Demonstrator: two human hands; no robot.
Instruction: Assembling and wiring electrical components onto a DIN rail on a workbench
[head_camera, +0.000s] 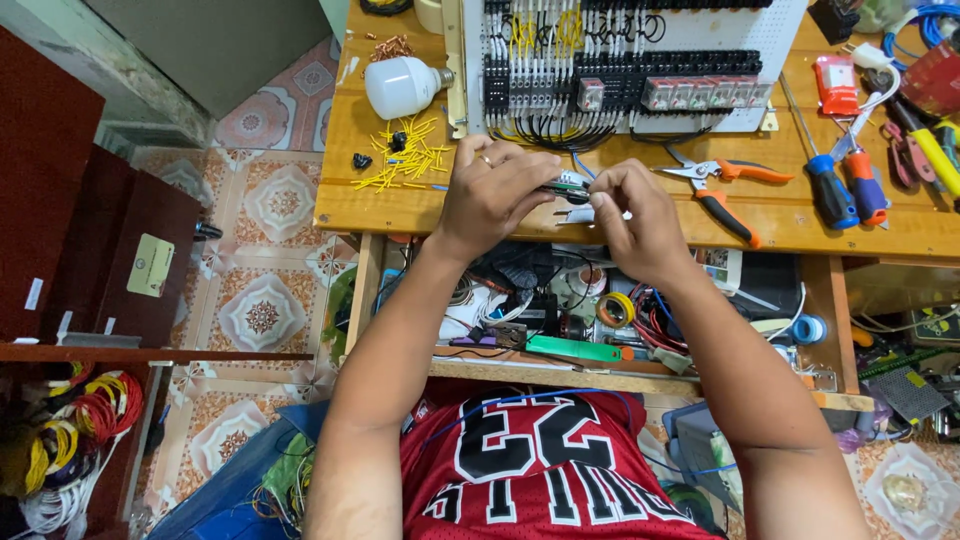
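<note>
Left hand: the left hand (488, 195) was raised over the front edge of the wooden workbench (560, 222), fingers curled together and pinched on one end of a small dark tool (568, 187); a ring showed on one finger.
Right hand: the right hand (638, 215) sat just beside the left, its fingertips closed on the other end of the same tool.
Tool position: the small dark tool lay between the two hands, gripped at thumb and fingertip level, mostly hidden by the fingers, so its exact kind could not be told; it hovered above the bench edge, just in front of the wired control panel (625, 60).
Wire: a thin blue wire (583, 166) ran from the panel's lower edge down toward the gap between the hands.
Right of the hands: orange-handled pliers (722, 185) lay on the bench near the right hand, with blue-and-red screwdrivers (845, 185) farther right.
Left of the hands: a scatter of yellow wire sleeves (412, 157) and a white light bulb (402, 86) lay on the bench, well apart from the left hand.
Below: an open shelf (600, 375) under the bench held tape rolls, coiled wires and a green tool.
</note>
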